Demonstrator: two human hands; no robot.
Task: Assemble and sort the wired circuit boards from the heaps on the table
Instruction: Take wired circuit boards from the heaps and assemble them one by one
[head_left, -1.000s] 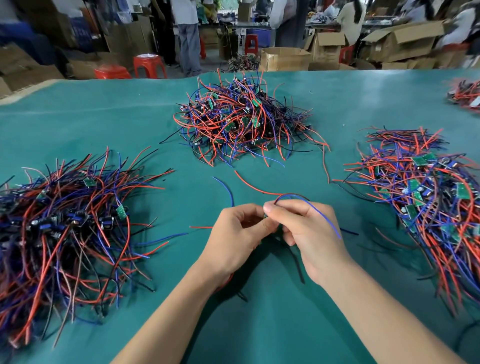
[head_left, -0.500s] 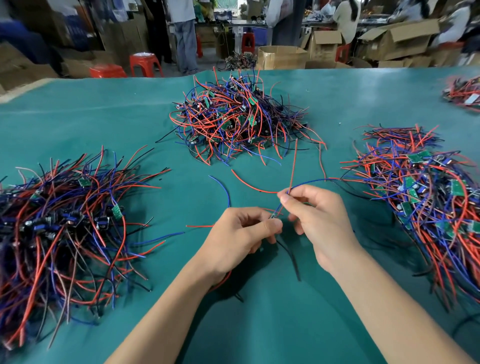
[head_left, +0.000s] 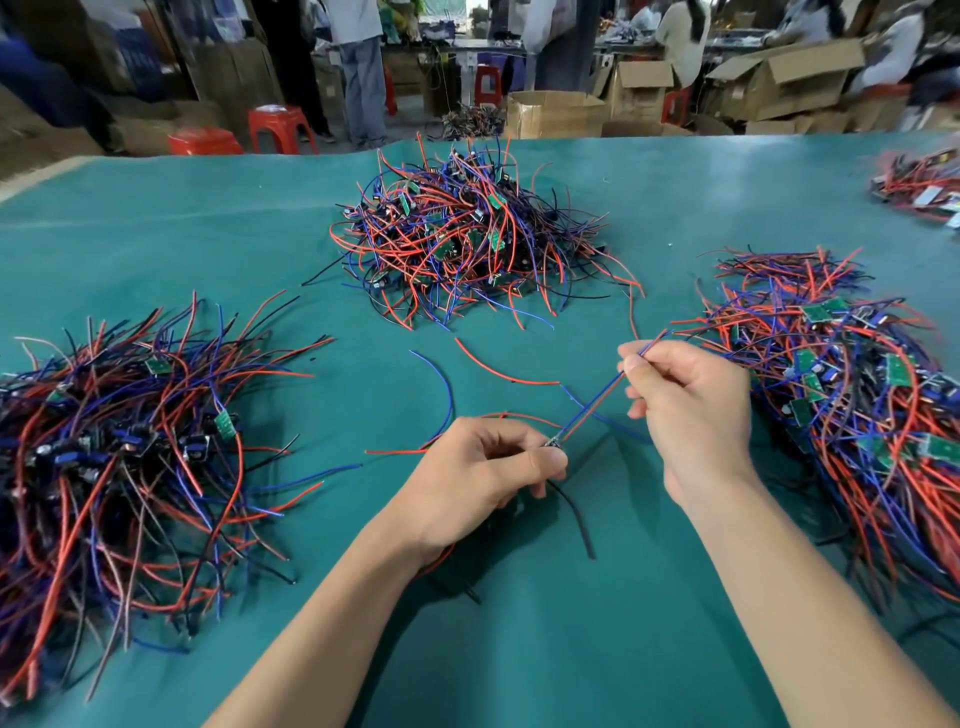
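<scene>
Three heaps of wired boards lay on the green table (head_left: 519, 649): a left heap (head_left: 119, 457), a far heap (head_left: 467, 234) and a right heap (head_left: 841, 415), with cardboard boxes (head_left: 779, 73) beyond. Nothing blocked the hands. The left hand (head_left: 478, 478) pinched what appeared to be a small board (head_left: 553, 442), mostly hidden. Its red and blue wire pair (head_left: 592, 410) ran taut up and right to the right hand (head_left: 691, 410), pinched at thumb and forefinger. No legible writing was seen.
</scene>
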